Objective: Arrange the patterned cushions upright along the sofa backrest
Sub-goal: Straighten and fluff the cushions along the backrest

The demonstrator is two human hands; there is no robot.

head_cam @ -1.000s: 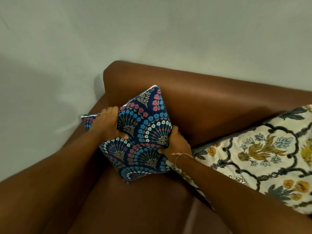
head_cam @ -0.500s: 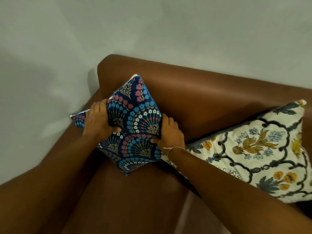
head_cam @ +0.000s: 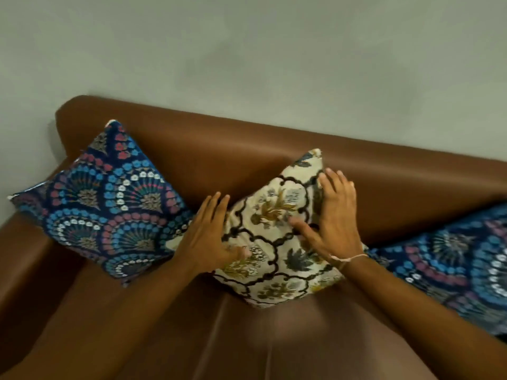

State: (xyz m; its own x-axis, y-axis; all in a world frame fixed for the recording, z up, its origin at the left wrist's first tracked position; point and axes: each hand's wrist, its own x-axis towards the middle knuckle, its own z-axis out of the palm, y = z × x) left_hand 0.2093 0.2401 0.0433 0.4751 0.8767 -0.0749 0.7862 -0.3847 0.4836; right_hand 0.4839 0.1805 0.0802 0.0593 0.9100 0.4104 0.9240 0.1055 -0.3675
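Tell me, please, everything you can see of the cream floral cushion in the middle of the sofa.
The cream floral cushion is square, of printed fabric with black scrolling lines and mustard and grey-blue flowers. It stands on one corner, diamond-wise, leaning on the brown backrest. The left hand and right hand rest open on its front. Its left corner overlaps the navy cushion.
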